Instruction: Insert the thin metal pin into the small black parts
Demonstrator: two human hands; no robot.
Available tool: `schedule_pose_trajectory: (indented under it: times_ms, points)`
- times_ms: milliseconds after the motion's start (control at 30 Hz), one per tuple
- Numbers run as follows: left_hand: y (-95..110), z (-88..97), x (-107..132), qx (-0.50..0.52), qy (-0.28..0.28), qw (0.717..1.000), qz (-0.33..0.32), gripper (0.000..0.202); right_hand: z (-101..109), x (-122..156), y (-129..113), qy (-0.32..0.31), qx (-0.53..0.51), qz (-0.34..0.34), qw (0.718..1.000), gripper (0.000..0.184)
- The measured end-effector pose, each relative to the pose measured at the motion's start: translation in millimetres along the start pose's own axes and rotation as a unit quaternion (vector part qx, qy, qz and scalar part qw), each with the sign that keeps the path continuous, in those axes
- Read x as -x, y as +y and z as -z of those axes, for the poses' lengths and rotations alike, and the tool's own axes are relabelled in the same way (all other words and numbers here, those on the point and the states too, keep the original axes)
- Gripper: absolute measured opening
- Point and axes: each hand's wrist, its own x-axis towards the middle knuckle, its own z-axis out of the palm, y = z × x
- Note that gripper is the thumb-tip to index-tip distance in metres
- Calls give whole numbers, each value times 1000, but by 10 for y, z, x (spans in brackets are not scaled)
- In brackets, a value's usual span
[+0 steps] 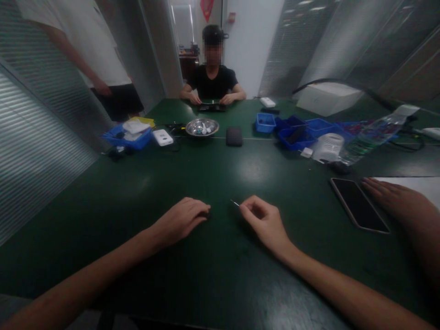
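Thin, needle-like piece point(235, 202), bright and silvery, pinched between thumb and forefinger of my right hand point(266, 222). Visible length looks straight. Free end sticks out past my pinch, pointing away from me and leftward, to the side where my left hand point(182, 217) is, well apart from that hand. Held end hidden in my grip. Tip too small to make out.

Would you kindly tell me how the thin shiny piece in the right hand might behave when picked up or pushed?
The thin shiny piece is probably stiff, since it juts straight out from the right hand without visible sag. Being so slender, it is likely light. Laid on the smooth-looking green table, it might slide easily.
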Motion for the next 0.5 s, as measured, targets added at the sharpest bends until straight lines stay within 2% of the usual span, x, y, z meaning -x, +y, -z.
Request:
schedule_pose_trajectory:
  times_ms: [100,167,233,300,367,500]
  points:
    - [-554,351,189,-27,38,994,97,33,4,0,-14,-7,3,-1,1000,24]
    - [-913,620,353,-49,74,981,175,39,1,0,-19,-10,4,-4,1000,24]
    - [-1181,856,527,-89,109,960,244,50,-3,1,-18,-12,5,-8,1000,25]
    - [-1333,1027,694,-131,122,933,312,62,-2,3,-13,-16,5,-10,1000,24]
    - [-1391,1127,837,-162,123,910,362,72,6,4,-9,-23,4,-10,1000,24]
    - [-1411,1199,1011,-182,117,901,376,75,26,8,-11,-32,-1,-11,999,24]
